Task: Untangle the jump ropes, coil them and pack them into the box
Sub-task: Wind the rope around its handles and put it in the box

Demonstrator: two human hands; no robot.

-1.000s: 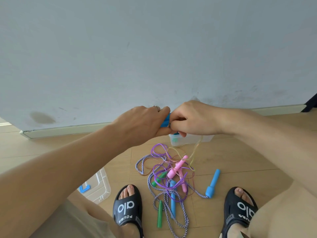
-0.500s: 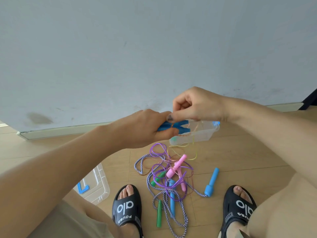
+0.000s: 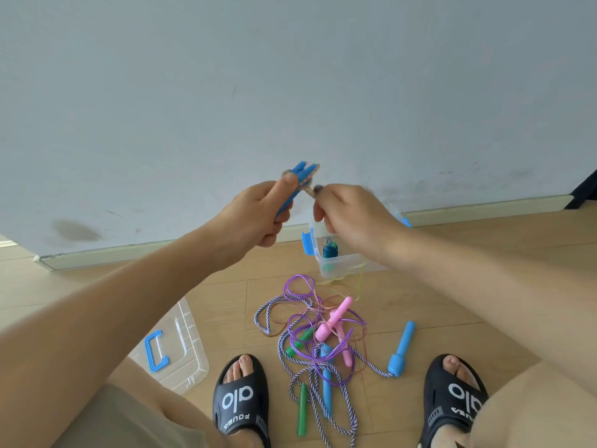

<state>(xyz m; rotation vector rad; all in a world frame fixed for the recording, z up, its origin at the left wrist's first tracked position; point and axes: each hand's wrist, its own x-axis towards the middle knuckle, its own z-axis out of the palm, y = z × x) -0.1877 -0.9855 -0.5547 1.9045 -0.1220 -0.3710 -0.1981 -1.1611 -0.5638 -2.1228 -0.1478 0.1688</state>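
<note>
My left hand (image 3: 258,215) is raised in front of the wall and grips two blue jump rope handles (image 3: 298,177) held together. My right hand (image 3: 349,215) pinches the thin pale cord (image 3: 310,190) just beside those handles. A yellowish length of cord (image 3: 358,279) trails down past the clear box (image 3: 336,266) with blue latches, which holds a dark coiled rope (image 3: 330,250). On the floor between my feet lies a tangle of ropes (image 3: 316,337): purple cord, blue-white braided rope, pink handles (image 3: 332,320), green handles (image 3: 302,409) and blue handles (image 3: 402,349).
The box's clear lid (image 3: 181,347) with a blue handle lies on the wood floor at lower left. A pale wall with a baseboard (image 3: 129,250) runs behind the box. My feet in black sandals (image 3: 240,399) flank the tangle.
Both hands have risen higher against the wall. The left hand tilted the blue handles upward, and the right hand has shifted to pinch the cord next to them. The box is now more visible.
</note>
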